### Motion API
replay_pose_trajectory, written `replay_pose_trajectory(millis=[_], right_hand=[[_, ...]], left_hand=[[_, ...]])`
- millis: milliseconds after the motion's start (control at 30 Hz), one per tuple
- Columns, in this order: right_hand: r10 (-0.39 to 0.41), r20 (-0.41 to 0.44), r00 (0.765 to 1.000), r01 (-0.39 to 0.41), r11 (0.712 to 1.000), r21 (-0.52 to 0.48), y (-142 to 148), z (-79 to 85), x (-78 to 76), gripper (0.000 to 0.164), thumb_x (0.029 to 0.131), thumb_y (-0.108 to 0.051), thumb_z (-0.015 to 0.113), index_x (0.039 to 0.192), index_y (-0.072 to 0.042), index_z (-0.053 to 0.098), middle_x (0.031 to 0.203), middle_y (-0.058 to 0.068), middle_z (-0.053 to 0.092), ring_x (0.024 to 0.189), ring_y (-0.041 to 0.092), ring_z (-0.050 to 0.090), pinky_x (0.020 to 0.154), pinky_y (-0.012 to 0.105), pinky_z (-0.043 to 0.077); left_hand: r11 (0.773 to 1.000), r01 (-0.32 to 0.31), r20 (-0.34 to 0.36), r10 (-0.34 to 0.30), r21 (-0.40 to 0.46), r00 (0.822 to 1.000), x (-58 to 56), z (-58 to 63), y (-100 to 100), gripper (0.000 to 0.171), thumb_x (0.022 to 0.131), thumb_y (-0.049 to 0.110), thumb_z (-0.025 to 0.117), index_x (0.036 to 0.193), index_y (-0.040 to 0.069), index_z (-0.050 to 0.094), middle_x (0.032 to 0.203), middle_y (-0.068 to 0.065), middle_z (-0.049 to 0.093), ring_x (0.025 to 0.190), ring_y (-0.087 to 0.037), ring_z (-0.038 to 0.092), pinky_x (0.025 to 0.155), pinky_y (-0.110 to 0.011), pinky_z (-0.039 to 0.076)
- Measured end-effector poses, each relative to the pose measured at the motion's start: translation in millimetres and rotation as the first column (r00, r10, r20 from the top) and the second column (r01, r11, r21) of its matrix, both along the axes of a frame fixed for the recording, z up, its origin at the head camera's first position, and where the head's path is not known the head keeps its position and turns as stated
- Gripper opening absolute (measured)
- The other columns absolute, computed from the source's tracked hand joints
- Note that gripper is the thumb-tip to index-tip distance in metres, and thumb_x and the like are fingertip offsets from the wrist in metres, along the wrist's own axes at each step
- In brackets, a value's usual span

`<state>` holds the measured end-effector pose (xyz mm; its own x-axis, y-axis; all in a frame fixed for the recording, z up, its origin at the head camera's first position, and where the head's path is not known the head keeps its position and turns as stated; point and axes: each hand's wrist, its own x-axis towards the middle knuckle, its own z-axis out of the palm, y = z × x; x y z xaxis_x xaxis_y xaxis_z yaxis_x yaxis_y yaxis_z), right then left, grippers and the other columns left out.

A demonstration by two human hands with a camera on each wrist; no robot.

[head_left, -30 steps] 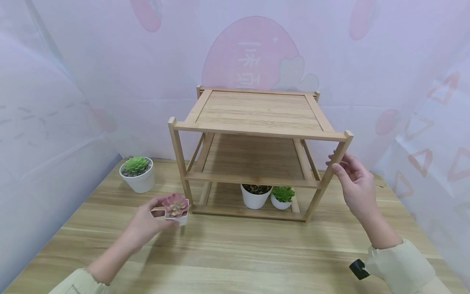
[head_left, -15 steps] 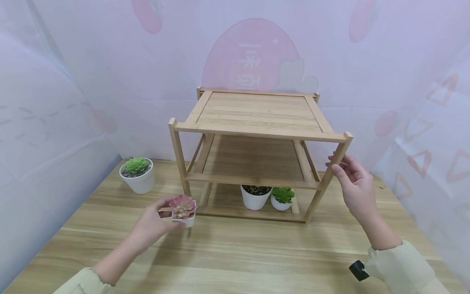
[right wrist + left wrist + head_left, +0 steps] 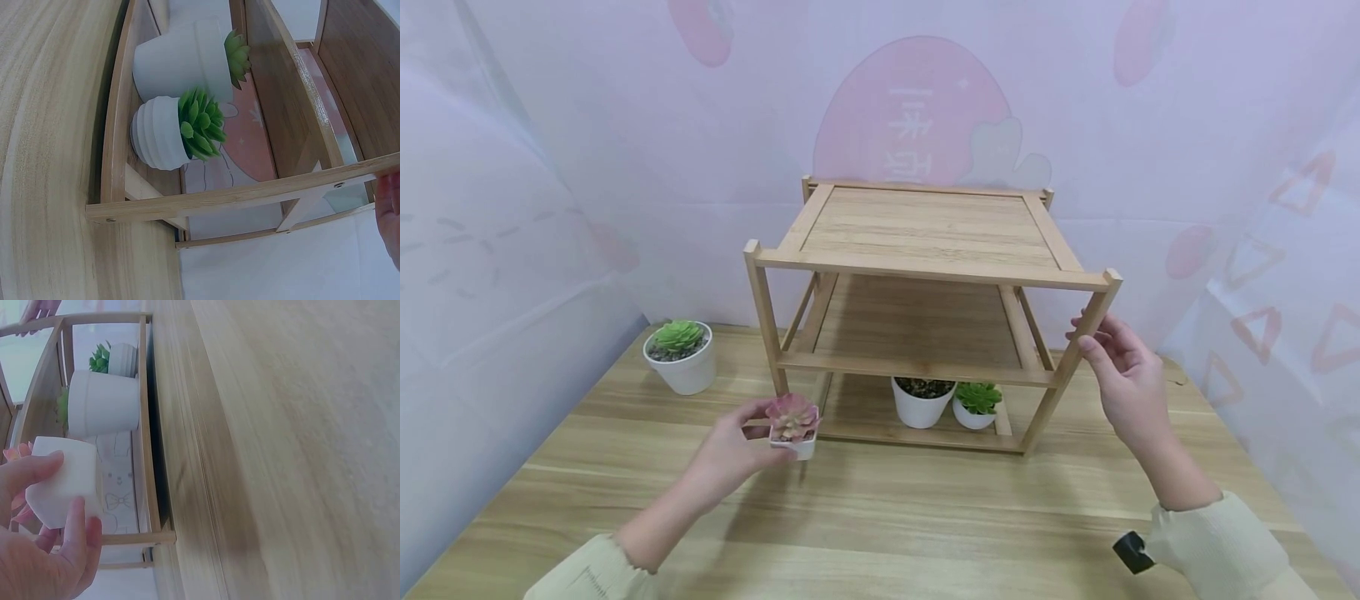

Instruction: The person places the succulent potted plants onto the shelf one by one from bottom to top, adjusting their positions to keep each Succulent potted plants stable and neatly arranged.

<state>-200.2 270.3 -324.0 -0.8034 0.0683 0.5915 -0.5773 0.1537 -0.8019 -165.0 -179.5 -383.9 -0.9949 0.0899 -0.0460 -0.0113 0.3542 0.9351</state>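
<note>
My left hand (image 3: 730, 454) holds a small white square pot with a pink succulent (image 3: 793, 419), thumb and fingers on its sides, just in front of the lower left corner of the wooden shelf (image 3: 925, 271). In the left wrist view the white pot (image 3: 65, 481) is raised off the table. My right hand (image 3: 1127, 379) grips the shelf's front right post, thumb in front and fingertips behind. On the bottom board stand a larger white pot (image 3: 919, 407) and a small ribbed white pot with a green succulent (image 3: 165, 132). The middle shelf partly hides the larger pot in the head view.
A white pot with a light green succulent (image 3: 681, 358) stands on the wooden table (image 3: 910, 525), left of the shelf. Printed cloth (image 3: 715, 150) hangs behind and at the sides. The shelf's top board (image 3: 932, 225) and middle board (image 3: 917, 325) are bare.
My left hand has moved right with the pink succulent, from left of the shelf's front left post to in front of its lower left corner. My right hand has stayed on its post.
</note>
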Motion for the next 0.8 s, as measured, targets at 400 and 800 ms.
replay_pose_trajectory(millis=[400, 800], right_hand=[[0.003, -0.001, 1.0, -0.003, 1.0, 0.001, -0.3, -0.3, -0.1, 0.039, 0.103, 0.002, 0.056, 0.142, 0.004, 0.054, 0.115, -0.003, 0.07, 0.104, 0.009, 0.067, 0.091, 0.015, 0.051], [-0.006, -0.01, 1.0, 0.006, 1.0, -0.01, -0.5, -1.0, 0.1, 0.035, 0.103, 0.002, 0.056, 0.138, -0.001, 0.059, 0.113, -0.004, 0.07, 0.103, 0.008, 0.067, 0.093, 0.016, 0.051]], left_hand=[[1.0, 0.002, 0.0, -0.002, 0.023, 1.0, -7.4, -3.4, 13.8, 0.081, 0.075, 0.003, 0.087, 0.145, -0.009, 0.047, 0.137, -0.027, 0.056, 0.119, -0.04, 0.062, 0.09, -0.042, 0.059], [1.0, 0.007, -0.038, -0.006, 0.008, 0.999, -15.5, -5.6, 25.3, 0.076, 0.076, 0.003, 0.087, 0.142, -0.007, 0.051, 0.131, -0.025, 0.06, 0.117, -0.04, 0.063, 0.089, -0.041, 0.059]])
